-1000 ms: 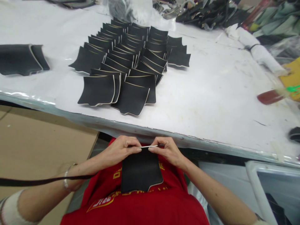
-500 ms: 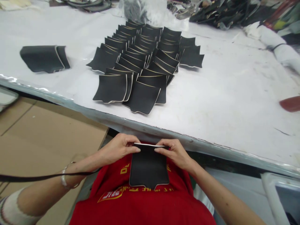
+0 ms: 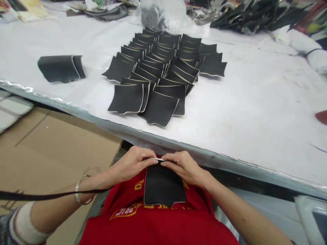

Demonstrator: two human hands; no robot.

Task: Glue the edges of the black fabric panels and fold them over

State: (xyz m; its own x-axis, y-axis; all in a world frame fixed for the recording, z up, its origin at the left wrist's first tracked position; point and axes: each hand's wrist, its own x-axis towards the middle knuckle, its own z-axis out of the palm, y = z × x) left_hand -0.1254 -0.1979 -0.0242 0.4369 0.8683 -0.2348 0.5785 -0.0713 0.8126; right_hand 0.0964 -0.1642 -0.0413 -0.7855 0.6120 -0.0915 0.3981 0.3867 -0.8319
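A black leather-like piece (image 3: 165, 186) with a pale cut edge hangs over the red apron (image 3: 153, 226) in my lap, its lower edge shaped with a small tab. My left hand (image 3: 139, 160) pinches its top edge from the left, thumb in front. From the right, my right hand (image 3: 180, 165) pinches the same edge, and the two thumbs are close together near the middle. Just beyond, on the white table, lie overlapping rows of similar black pieces (image 3: 157, 107).
A couple of folded black pieces (image 3: 60, 68) lie apart at the left of the white table (image 3: 255, 119). Clear plastic wrap (image 3: 163, 15) and dark strap-like material (image 3: 245, 20) sit at the back. Brown cardboard (image 3: 63, 143) lies below left. A dark red object (image 3: 322, 117) shows at the right edge.
Both hands have slid inward along the top edge of the black piece, thumbs now nearly meeting. The camera view has shifted slightly, so the table things appear further right.
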